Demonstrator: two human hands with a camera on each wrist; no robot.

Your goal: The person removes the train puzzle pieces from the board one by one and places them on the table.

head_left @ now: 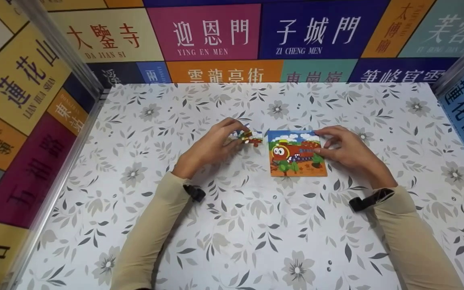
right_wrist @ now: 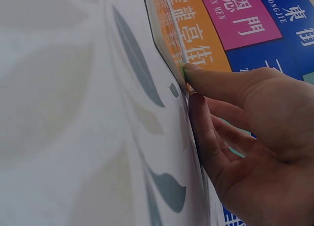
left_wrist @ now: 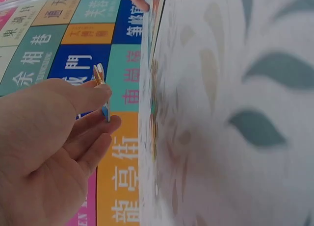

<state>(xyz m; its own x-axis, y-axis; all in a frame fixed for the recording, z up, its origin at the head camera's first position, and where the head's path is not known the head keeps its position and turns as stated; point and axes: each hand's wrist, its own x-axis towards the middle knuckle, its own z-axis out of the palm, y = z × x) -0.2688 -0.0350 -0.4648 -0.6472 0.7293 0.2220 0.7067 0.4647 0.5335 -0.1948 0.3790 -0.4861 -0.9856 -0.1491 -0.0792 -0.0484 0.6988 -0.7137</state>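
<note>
A square picture board [head_left: 296, 155] with a red cartoon train lies flat on the table, right of centre. My right hand [head_left: 346, 147] grips its right edge, thumb on the printed face and index finger near the top right corner. In the right wrist view the thumb and finger [right_wrist: 198, 106] meet at the board's rim. My left hand [head_left: 220, 139], raised left of the board, pinches a small thin puzzle piece [left_wrist: 104, 91] between thumb and finger. Under and beside that hand, loose puzzle pieces [head_left: 256, 141] in red, blue and white lie on the table, partly hidden by the fingers.
The table [head_left: 232, 233] has a white cover printed with grey leaves and flowers. Panels with coloured sign blocks [head_left: 212, 32] rise behind it and along both sides. A black strap with a camera [head_left: 195, 193] sits on the left wrist, another [head_left: 371, 200] on the right.
</note>
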